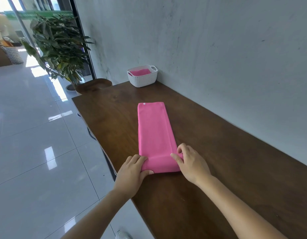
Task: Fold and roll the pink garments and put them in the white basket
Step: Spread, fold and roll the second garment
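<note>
Long folded pink microfibre garment: soft, light, limp; lies on the dark wooden counter, stretching away from both hands. Left hand and right hand pinch the started roll's two ends, the best hold. White woven plastic basket: far beyond.

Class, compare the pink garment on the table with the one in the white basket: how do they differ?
The table garment lies as a long folded strip; the basket garment sits tucked in the white basket. The left hand and right hand grip the table garment's rolled near end; nothing touches the basket garment. Both are pink.
</note>
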